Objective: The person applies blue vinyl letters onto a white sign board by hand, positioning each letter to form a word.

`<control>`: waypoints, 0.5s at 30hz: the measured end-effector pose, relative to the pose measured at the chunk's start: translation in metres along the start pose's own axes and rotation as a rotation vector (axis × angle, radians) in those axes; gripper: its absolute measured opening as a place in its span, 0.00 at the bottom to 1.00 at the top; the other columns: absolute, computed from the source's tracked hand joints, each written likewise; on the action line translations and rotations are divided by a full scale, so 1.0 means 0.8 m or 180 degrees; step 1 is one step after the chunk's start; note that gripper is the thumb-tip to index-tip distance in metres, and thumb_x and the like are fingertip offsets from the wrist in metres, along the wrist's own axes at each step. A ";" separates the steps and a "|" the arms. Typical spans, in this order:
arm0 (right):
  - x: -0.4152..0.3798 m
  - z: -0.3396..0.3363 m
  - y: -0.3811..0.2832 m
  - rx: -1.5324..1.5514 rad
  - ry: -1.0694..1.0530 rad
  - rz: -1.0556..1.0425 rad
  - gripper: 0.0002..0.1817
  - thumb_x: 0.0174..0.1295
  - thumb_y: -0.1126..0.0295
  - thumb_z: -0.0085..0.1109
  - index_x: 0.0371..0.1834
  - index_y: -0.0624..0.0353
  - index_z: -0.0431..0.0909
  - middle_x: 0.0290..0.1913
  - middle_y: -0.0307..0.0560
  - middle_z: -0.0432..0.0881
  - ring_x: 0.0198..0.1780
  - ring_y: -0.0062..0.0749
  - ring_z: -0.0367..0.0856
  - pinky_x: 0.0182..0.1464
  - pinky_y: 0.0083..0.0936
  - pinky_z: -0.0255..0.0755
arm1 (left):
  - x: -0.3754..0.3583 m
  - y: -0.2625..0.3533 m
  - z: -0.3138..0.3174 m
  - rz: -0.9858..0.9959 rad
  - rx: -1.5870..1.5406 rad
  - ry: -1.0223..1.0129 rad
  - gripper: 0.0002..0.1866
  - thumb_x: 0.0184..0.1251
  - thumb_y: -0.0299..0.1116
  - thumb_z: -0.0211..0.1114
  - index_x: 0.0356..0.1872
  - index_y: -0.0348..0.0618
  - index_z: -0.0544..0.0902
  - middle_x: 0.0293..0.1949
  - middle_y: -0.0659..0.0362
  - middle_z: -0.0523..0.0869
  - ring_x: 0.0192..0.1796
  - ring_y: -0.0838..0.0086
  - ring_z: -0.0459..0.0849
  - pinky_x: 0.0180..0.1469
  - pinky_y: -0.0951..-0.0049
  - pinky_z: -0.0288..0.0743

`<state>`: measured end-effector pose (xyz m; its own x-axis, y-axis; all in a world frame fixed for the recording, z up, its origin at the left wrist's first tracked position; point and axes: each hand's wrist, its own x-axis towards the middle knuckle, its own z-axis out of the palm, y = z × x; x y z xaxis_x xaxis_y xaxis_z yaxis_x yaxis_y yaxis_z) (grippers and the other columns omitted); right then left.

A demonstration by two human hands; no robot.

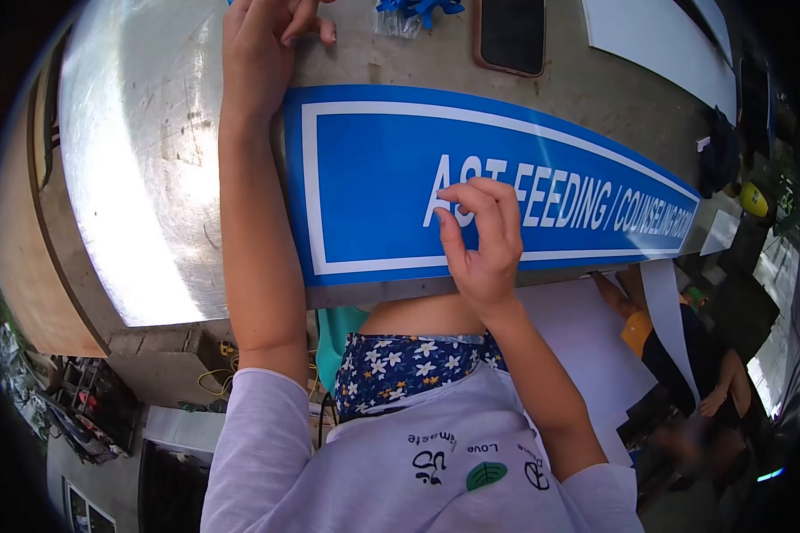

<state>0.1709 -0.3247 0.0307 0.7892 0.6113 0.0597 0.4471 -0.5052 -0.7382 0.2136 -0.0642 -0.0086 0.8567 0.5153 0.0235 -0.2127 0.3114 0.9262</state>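
Observation:
A long blue sign sheet (373, 191) with a white border and white letters lies on the metal table. The visible lettering reads "AST FEEDING / COUNSELING ROOM", and blue fills the space left of the "A". Over the first letters hovers my right hand (489, 244), its thumb and index finger curved toward each other with a small gap between the tips. Nothing shows in that gap except the sign behind. My left hand (271, 44) is beyond the sign's upper left corner, partly cut off by the frame. Its fingers are curled, and what they hold, if anything, is hidden.
Crumpled blue scraps (418, 11) and a phone (510, 35) lie past the sign on the table (164, 160). White sheets (658, 44) are at the far right. Below the near edge hangs more white sheet (578, 346). Another person (684, 355) is at the lower right.

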 end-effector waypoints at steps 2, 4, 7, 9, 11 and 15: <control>0.021 0.021 0.003 0.0100 0.0473 0.0010 0.12 0.52 0.80 0.67 0.39 0.60 0.79 0.39 0.45 0.74 0.33 0.32 0.75 0.32 0.22 0.72 | 0.003 -0.004 -0.005 0.0056 0.0065 0.0005 0.18 0.73 0.41 0.51 0.47 0.34 0.74 0.29 0.61 0.77 0.17 0.89 0.62 0.24 0.85 0.73; 0.031 0.034 0.004 0.0039 0.0561 0.0088 0.11 0.51 0.79 0.69 0.38 0.60 0.80 0.38 0.44 0.75 0.31 0.31 0.74 0.30 0.22 0.71 | 0.006 -0.003 -0.005 -0.0008 0.0146 -0.0020 0.18 0.72 0.41 0.51 0.47 0.33 0.74 0.29 0.61 0.77 0.17 0.89 0.62 0.23 0.86 0.73; 0.026 0.046 0.014 -0.0168 0.0835 0.0028 0.12 0.49 0.79 0.71 0.37 0.60 0.81 0.36 0.43 0.76 0.29 0.29 0.74 0.28 0.21 0.70 | 0.006 -0.006 -0.003 0.0037 0.0090 -0.0086 0.18 0.72 0.40 0.51 0.48 0.32 0.73 0.29 0.60 0.77 0.17 0.90 0.62 0.22 0.86 0.74; 0.021 0.047 0.017 -0.0325 0.0984 -0.0078 0.13 0.47 0.79 0.72 0.36 0.60 0.82 0.35 0.43 0.76 0.29 0.29 0.74 0.27 0.21 0.69 | 0.005 -0.006 0.001 0.0105 -0.0059 -0.0103 0.18 0.72 0.40 0.51 0.48 0.31 0.72 0.29 0.60 0.77 0.17 0.90 0.62 0.22 0.86 0.75; 0.020 0.045 0.016 -0.0503 0.1074 -0.0301 0.13 0.45 0.80 0.74 0.36 0.61 0.83 0.34 0.44 0.76 0.29 0.29 0.74 0.27 0.22 0.68 | 0.005 -0.004 0.006 -0.0013 -0.0076 0.0079 0.18 0.72 0.40 0.50 0.48 0.31 0.72 0.29 0.60 0.77 0.16 0.91 0.62 0.20 0.87 0.76; 0.022 0.041 0.015 -0.0455 0.0906 -0.0338 0.16 0.42 0.82 0.74 0.37 0.64 0.84 0.33 0.45 0.75 0.29 0.31 0.73 0.27 0.22 0.67 | 0.003 -0.001 0.013 0.0055 0.0361 0.0204 0.20 0.72 0.42 0.50 0.48 0.31 0.71 0.28 0.59 0.76 0.15 0.91 0.62 0.19 0.87 0.75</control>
<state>0.1763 -0.3004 0.0009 0.8120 0.4805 0.3314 0.5718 -0.5405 -0.6172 0.2210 -0.0714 -0.0050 0.8208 0.5709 0.0189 -0.1694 0.2116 0.9626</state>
